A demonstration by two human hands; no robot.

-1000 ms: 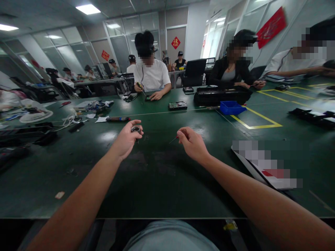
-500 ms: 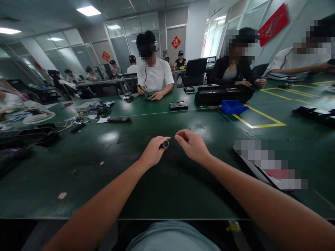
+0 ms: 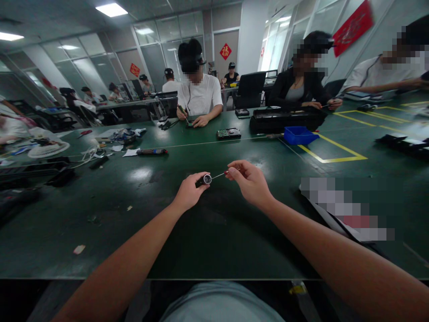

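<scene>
My left hand is closed around a small black flashlight, a short dark cylinder whose round silver-rimmed end faces me. Opposite it, my right hand pinches a thin screwdriver by its red part, most of the handle being hidden by the fingers. The slim metal shaft points left, its tip close to the flashlight's rim; whether it touches I cannot tell. Both hands are raised above the green table.
A dark pen-like tool lies beyond my left hand. Farther back are a hard drive, a blue bin and a long black casing. A blurred-out sheet lies at right. Co-workers sit across the table.
My right hand has turned slightly, and the screwdriver's shaft now shows between the hands. My left hand has shifted a little left, with more of the flashlight visible.
</scene>
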